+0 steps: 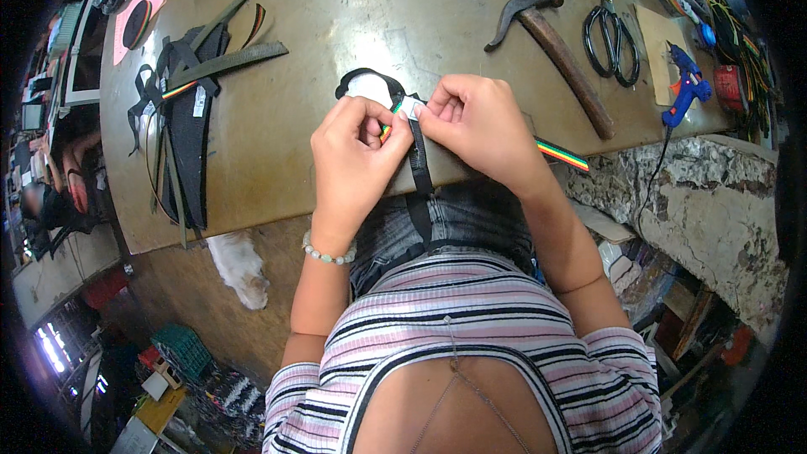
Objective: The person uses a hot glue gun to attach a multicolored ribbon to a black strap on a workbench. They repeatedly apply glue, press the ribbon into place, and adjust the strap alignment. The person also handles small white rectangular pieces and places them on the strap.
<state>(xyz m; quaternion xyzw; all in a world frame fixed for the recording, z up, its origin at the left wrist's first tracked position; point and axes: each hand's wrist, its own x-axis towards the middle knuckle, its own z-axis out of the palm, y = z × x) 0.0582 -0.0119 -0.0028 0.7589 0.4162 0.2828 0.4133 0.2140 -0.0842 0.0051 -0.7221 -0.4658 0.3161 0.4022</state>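
Observation:
At the table's near edge my two hands are close together, both closed in a pinch. My left hand (351,139) grips a black, red, yellow and green striped ribbon (386,132) beside a small white label (411,108). The label's right end is between the thumb and finger of my right hand (475,122). A black strap (419,170) runs under the label, loops on the table beyond my left hand and hangs over the edge toward my lap. A loose striped ribbon end (561,155) shows beyond my right forearm.
A hammer (561,55), black-handled scissors (611,42) and a blue glue gun (688,88) with a cord lie to the right. Black straps and webbing (189,118) are piled left, near a ribbon roll (137,24). A white furry animal (239,269) is on the floor. Another person (50,210) is far left.

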